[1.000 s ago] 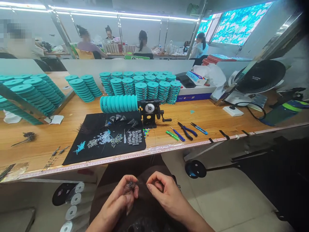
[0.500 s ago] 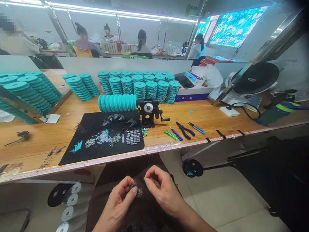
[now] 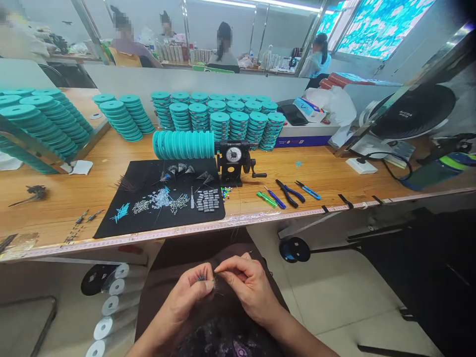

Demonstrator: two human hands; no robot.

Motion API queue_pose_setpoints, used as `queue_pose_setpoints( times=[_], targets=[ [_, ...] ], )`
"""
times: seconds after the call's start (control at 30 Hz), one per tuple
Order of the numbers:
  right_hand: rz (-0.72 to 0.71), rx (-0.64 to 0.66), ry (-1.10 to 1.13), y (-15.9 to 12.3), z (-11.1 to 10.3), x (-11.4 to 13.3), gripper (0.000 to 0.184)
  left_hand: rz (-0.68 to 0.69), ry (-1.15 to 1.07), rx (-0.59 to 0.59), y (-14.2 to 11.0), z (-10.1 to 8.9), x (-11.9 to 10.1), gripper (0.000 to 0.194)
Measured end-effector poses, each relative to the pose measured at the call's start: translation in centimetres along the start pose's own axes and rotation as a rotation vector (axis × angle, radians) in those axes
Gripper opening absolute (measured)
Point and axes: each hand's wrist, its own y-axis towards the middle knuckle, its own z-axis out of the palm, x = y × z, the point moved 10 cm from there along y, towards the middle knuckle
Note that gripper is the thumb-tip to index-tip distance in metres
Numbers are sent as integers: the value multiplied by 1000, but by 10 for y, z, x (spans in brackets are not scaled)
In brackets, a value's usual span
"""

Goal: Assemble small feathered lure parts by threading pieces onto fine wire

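Low over my dark apron (image 3: pixel 208 253), my left hand (image 3: pixel 188 292) pinches a small dark bristly bundle (image 3: pixel 203 276) between thumb and fingers. My right hand (image 3: pixel 249 290) is against the bundle's right side, its fingertips closed on the bundle or a thin strand from it. Its exact form is partly hidden by my fingers. Beyond the table edge lies a black mat (image 3: pixel 122 223) holding small metal parts, teal tufts and dark beads, well out of reach of both hands.
A hand-cranked line winder (image 3: pixel 233 161) carries a teal roll (image 3: pixel 183 145) behind the mat. Several stacks of teal spools (image 3: pixel 219 124) stand beyond it. Pliers (image 3: pixel 289 193) and small tools lie to the right. White spools (image 3: pixel 111 305) sit below the table, left of my lap.
My right hand has moved left and closed against the bundle, bringing both hands together. The table and its contents sit higher in the view.
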Motion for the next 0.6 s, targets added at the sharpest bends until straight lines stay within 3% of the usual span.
queue_pose_setpoints(
  times=[0.37, 0.6],
  targets=[
    [40, 42, 196, -1, 3, -1, 12, -98, -40, 3, -1, 7, 4, 27],
    [221, 175, 560, -5, 22, -13, 19, -153, -43, 24, 0, 15, 7, 23]
  ],
)
